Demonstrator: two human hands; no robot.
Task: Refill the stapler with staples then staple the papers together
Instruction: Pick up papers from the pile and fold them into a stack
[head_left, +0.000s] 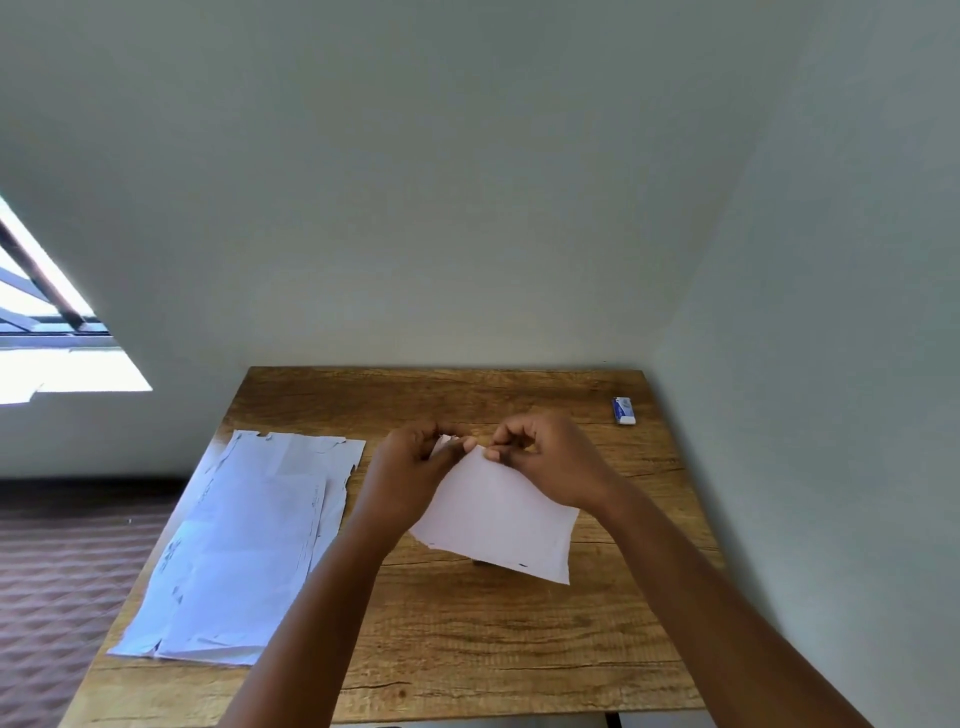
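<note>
**Mia:** What are the two hands doing?

**Ben:** They are up in the middle of the wooden table. The left hand and the right hand are close together, almost touching. Both are curled, and both pinch the top edge of a small pinkish sheet of paper.

**Mia:** Is that sheet lying flat?

**Ben:** No. It is lifted at the top and hangs down toward 6 o'clock. Its low corner is near the table (a tiny dark thing peeks out under it, but I cannot tell what that is).

**Mia:** Is the left hand holding more than that?

**Ben:** Something small and white sticks up between its fingers. It may be a folded bit of the sheet. I cannot tell.

**Mia:** Where are the other papers?

**Ben:** A pile of white papers lies flat at 9 o'clock from the hands, near the left edge of the table. Their top edges look torn.

**Mia:** And the staples?

**Ben:** A little blue and white box sits at 2 o'clock, by the far right corner, well apart from the hands. I cannot read what it says.

**Mia:** The stapler?

**Ben:** I cannot find it.
</note>
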